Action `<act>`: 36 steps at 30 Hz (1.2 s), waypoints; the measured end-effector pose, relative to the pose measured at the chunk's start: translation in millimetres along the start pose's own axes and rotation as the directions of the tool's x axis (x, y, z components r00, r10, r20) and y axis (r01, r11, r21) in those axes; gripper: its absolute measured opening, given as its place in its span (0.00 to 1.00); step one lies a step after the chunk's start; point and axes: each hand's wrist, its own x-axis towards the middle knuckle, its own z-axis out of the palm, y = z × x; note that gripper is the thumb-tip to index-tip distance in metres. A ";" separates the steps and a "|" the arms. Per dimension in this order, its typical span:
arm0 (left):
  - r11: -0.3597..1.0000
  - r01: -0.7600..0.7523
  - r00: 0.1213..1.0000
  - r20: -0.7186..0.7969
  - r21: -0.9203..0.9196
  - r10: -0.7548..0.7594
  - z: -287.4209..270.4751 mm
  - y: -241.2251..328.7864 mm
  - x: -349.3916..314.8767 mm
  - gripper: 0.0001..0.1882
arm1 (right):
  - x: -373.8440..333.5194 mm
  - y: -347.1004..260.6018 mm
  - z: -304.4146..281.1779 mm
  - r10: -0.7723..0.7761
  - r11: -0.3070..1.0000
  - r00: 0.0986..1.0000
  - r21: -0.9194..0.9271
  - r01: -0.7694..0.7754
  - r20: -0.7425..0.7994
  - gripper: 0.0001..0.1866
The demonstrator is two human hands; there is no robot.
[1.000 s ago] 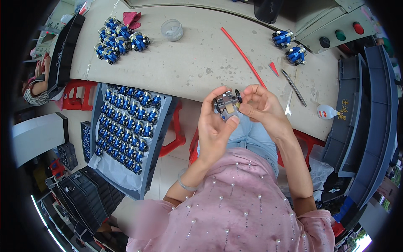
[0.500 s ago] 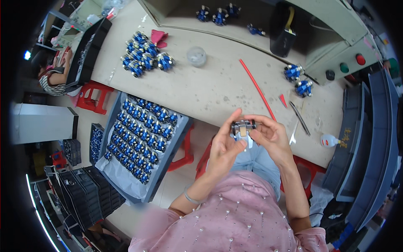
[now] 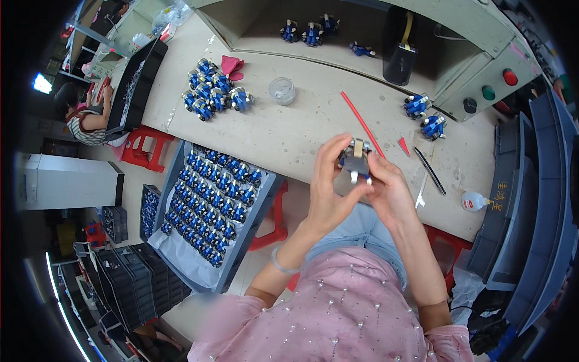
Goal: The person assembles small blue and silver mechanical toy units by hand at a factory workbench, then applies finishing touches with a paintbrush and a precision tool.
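A: Status?
B: I see left hand (image 3: 326, 202) and right hand (image 3: 393, 196) pinching one wheeled toy (image 3: 356, 161) between them, twelve o'clock from the pink top (image 3: 338, 304).
A: Step?
B: Inspection, I judge; next move needs a steady grip.

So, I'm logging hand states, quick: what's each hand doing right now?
Left hand: closed, holding the left side of a small toy vehicle.
Right hand: closed, holding its right side.
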 end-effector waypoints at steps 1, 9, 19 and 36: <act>0.995 -0.006 1.000 -0.019 -0.096 0.004 6.1 -3.7 3.6 0.43 | 1.5 0.0 1.0 -0.002 1.000 1.000 0.008 0.002 0.000 0.15; 0.992 -0.024 0.998 -0.060 -0.124 0.017 31.4 3.5 44.5 0.31 | 23.4 -24.1 6.3 -0.139 0.988 0.990 0.072 0.137 0.015 0.19; 0.847 0.099 0.950 -0.304 0.523 0.077 -35.2 -102.8 185.5 0.27 | -9.9 -41.7 -26.4 -0.294 0.938 0.955 -0.204 0.282 -0.031 0.22; 0.583 0.010 0.943 -0.202 0.812 0.265 -19.6 -113.4 221.2 0.38 | -22.3 -6.4 -77.7 -0.725 -0.059 0.650 -0.960 0.274 0.230 0.11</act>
